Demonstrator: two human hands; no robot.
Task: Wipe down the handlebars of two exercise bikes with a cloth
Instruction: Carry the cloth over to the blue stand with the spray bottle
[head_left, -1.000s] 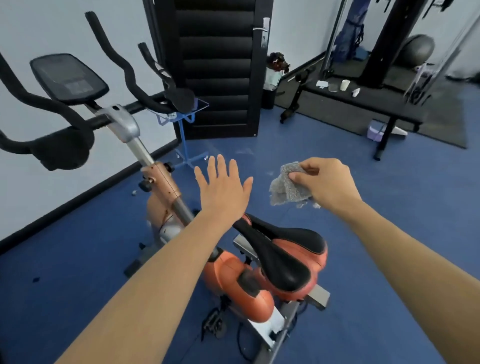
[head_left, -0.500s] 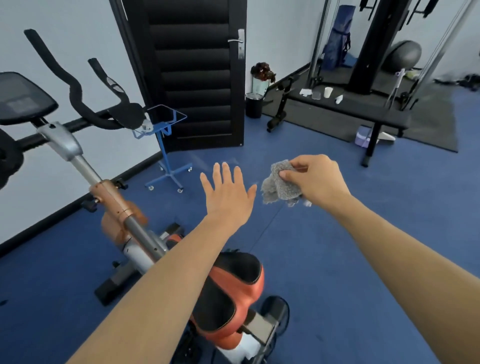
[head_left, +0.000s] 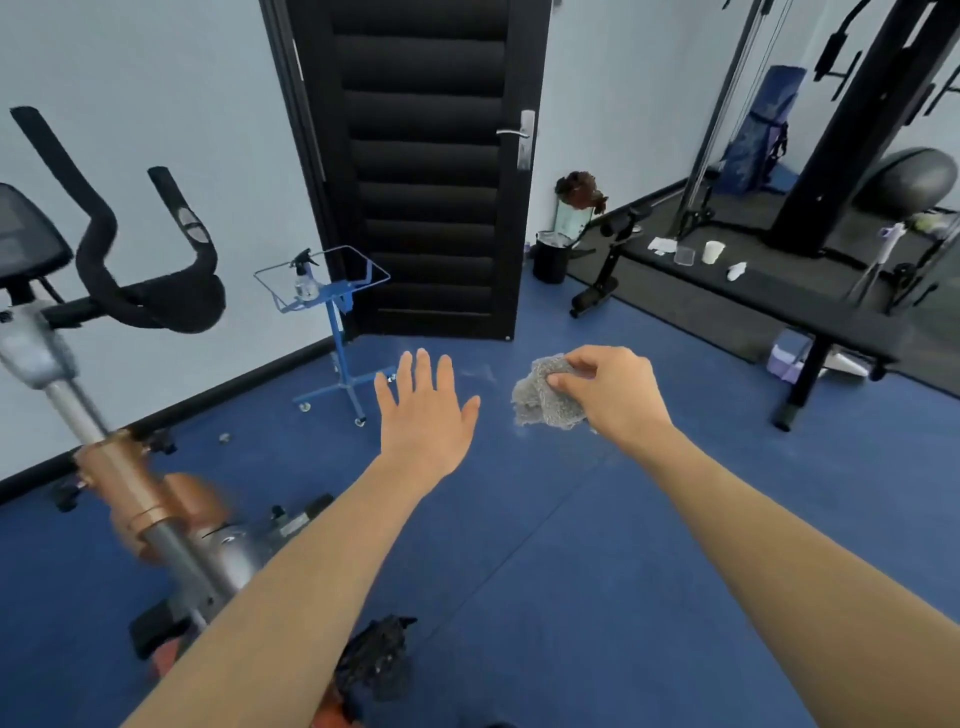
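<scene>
Head view: the cloth (head_left: 545, 399) is grey, coarse-knit and crumpled. It hangs in mid-air over the blue floor, pinched between the thumb and curled fingers of the right hand (head_left: 618, 395). The left hand (head_left: 423, 415) is just beside it, flat and spread, holding nothing. Both are well apart from the black handlebars (head_left: 130, 283) at the left edge.

Since the earlier frames the view has swung right. The bike (head_left: 156, 504) now sits further left, its seat is out of view, and both hands keep their pose.

The wire tray (head_left: 340, 297) on a blue stand holds a spray bottle (head_left: 304, 275). The black bin (head_left: 549, 260) by the door holds something brownish, perhaps dried flowers.
</scene>
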